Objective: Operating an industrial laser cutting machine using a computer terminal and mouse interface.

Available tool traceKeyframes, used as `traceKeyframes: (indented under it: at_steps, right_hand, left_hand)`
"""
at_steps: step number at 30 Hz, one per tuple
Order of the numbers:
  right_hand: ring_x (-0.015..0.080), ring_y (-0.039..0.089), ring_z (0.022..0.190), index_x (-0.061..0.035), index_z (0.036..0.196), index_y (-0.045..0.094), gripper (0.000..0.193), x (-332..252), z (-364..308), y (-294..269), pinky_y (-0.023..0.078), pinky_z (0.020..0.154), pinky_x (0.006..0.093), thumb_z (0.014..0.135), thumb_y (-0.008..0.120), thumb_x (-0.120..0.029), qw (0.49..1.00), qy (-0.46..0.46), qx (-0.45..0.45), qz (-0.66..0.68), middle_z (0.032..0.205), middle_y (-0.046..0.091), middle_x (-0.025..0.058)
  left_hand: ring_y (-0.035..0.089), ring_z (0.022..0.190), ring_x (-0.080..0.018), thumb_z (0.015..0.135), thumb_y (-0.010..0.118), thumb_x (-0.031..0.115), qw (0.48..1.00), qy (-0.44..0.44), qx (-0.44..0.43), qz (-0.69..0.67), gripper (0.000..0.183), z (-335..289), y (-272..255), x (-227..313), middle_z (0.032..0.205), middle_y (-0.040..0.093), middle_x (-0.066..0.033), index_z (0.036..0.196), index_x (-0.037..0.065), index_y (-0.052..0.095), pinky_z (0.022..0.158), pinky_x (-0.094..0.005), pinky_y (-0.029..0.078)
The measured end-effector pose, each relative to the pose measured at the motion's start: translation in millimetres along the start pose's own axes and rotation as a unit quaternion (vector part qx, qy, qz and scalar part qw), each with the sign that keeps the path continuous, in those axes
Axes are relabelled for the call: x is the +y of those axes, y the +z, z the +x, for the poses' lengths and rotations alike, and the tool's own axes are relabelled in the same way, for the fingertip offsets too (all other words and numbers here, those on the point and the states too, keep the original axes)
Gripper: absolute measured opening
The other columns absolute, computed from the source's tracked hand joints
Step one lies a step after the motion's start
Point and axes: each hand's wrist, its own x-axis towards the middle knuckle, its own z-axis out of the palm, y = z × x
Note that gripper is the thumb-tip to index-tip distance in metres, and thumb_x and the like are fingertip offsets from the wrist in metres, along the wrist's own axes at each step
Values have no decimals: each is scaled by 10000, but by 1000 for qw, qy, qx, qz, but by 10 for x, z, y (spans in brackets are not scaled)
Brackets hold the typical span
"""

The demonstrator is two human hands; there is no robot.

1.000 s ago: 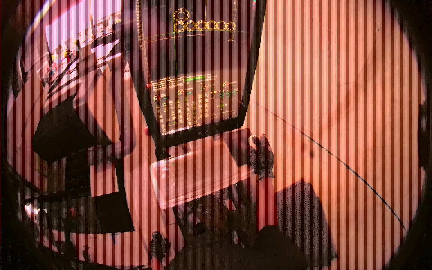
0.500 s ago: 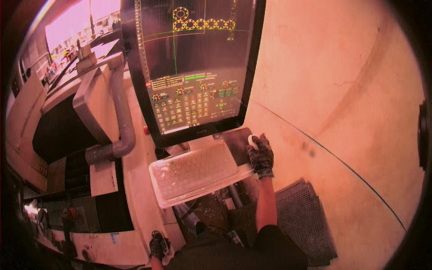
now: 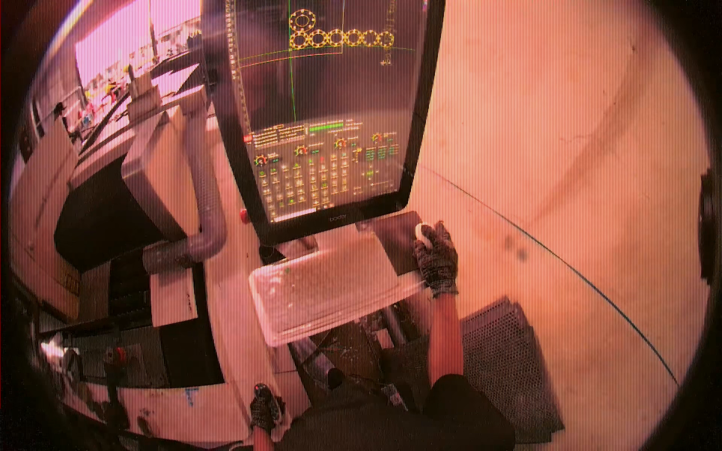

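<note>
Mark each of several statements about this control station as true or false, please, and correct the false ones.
1. The right hand rests on a white mouse. True.
2. The keyboard lies bare, with no cover. False: a clear plastic cover lies over it.
3. The monitor is switched off. False: it is lit, with a row of yellow circles near its top.
4. The left hand is low in the picture, far from the keyboard. True.
5. Both hands wear dark gloves. True.
6. The perforated metal mat lies on the keyboard tray. False: it lies on the floor, to the right of the person's arm.
</note>
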Motion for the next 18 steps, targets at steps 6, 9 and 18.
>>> traceKeyframes:
  at_steps: [6,9,18]
  right_hand:
    - [372,585,1287,-137,1219,728,414,-46,-3,-37,491,1078,424,818,784,-222,1000,14,-2,6,1440,567,221]
    - [372,580,1293,-132,1221,728,414,-47,2,-42,486,1085,424,819,779,-218,1000,18,-8,11,1441,566,222]
    - [369,574,1300,-113,1229,720,432,-37,-1,-33,475,1093,424,816,779,-227,1000,14,-10,-1,1442,565,225]
  left_hand:
    - [636,555,-289,887,706,622,999,-6,28,-31,565,97,-29,-40,687,653,-131,822,64,642,537,-436,577]
    - [628,546,-287,890,699,628,998,-12,23,-53,568,127,-55,-59,683,651,-131,822,66,648,537,-438,577]
    - [635,559,-300,898,707,600,999,-11,34,-25,554,122,-60,-66,700,658,-143,883,48,666,551,-442,585]
